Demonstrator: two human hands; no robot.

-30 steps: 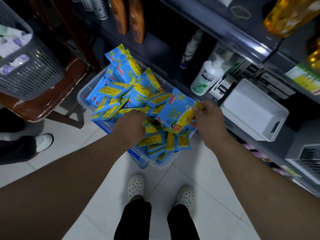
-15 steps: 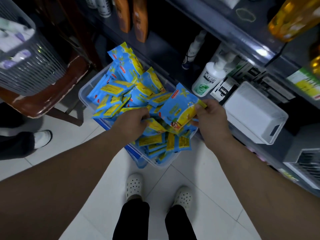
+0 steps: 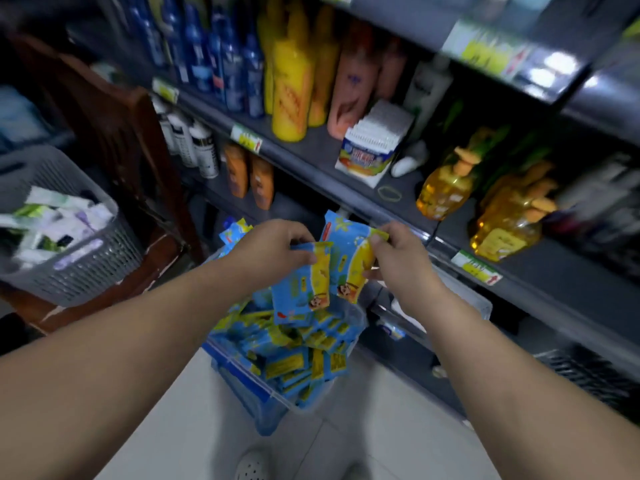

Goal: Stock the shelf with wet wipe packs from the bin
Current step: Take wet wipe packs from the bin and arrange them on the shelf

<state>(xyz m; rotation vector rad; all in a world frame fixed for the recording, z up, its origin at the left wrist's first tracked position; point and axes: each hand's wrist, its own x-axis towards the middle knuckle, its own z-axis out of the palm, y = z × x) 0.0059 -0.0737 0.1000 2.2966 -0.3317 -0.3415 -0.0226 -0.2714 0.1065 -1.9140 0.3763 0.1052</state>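
You pinch one blue-and-yellow wet wipe pack [image 3: 299, 289] by its top edge in your left hand [image 3: 270, 247], fingers curled over it. You grip a second pack [image 3: 349, 261] the same way in your right hand [image 3: 401, 261], and the two overlap between your hands. Directly below both hands, the clear bin [image 3: 256, 403] holds a heap of more packs [image 3: 304, 348]. Just beyond your right hand runs the dark shelf [image 3: 322, 150], carrying a yellow pump bottle [image 3: 446, 188]. Well left of your left hand sits a grey basket [image 3: 86, 271].

Price labels [image 3: 246, 138] blur unreadably; the bin [image 3: 254, 398] is partly hidden behind held packs [image 3: 300, 289].
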